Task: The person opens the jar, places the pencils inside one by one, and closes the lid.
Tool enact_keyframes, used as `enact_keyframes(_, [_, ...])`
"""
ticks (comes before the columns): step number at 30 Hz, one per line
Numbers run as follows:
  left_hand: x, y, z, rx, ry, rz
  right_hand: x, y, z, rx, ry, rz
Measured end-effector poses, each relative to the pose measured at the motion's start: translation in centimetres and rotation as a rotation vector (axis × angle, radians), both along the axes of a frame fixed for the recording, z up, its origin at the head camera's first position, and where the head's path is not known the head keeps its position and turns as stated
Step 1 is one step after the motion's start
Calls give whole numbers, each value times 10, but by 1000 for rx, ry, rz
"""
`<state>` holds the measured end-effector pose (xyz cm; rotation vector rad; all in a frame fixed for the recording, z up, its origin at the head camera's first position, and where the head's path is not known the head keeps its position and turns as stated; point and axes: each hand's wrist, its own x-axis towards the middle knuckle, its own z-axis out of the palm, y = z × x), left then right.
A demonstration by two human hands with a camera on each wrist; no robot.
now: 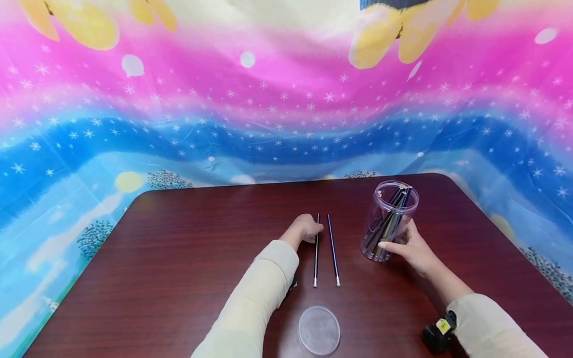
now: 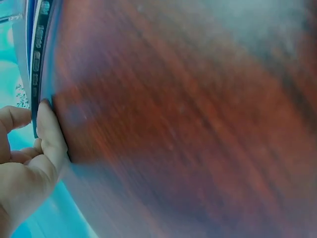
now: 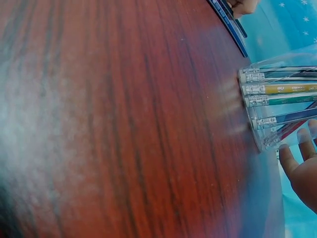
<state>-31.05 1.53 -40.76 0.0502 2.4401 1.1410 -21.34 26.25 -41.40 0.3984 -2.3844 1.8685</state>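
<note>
Two pencils lie side by side on the table: a black pencil (image 1: 316, 258) and a dark blue pencil (image 1: 333, 251), their eraser ends toward me. My left hand (image 1: 307, 228) pinches the black pencil; in the left wrist view, thumb and finger lie on either side of its end. To the right stands a clear plastic jar (image 1: 369, 233) without a lid, several pencils inside with eraser ends down. My right hand (image 1: 414, 248) holds the jar low on its right side, the thumb across the front. In the right wrist view, my right fingers (image 3: 292, 163) rest along the jar's wall.
A round clear lid (image 1: 319, 330) lies flat on the dark red wooden table (image 1: 179, 268), near the front. Behind the table hangs a colourful printed cloth (image 1: 268, 114). A small black device (image 1: 438, 333) is strapped at my right wrist.
</note>
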Motion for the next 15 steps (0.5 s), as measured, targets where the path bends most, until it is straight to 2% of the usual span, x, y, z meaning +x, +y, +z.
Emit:
enact_keyframes(5, [3,-8,-3,196,-37,35,1,1,-1,6,-9,-5])
enact_keyframes(8, [0,-13,-1,292,-73,60,2,1,-1,11,-17,-10])
enact_keyframes(11, [-4,-18,12,369,-82,69,1,1,-1,15,-23,-9])
enact_keyframes(15, [-10,-25,42,477,-55,42,-1,0,1,19,-15,-12])
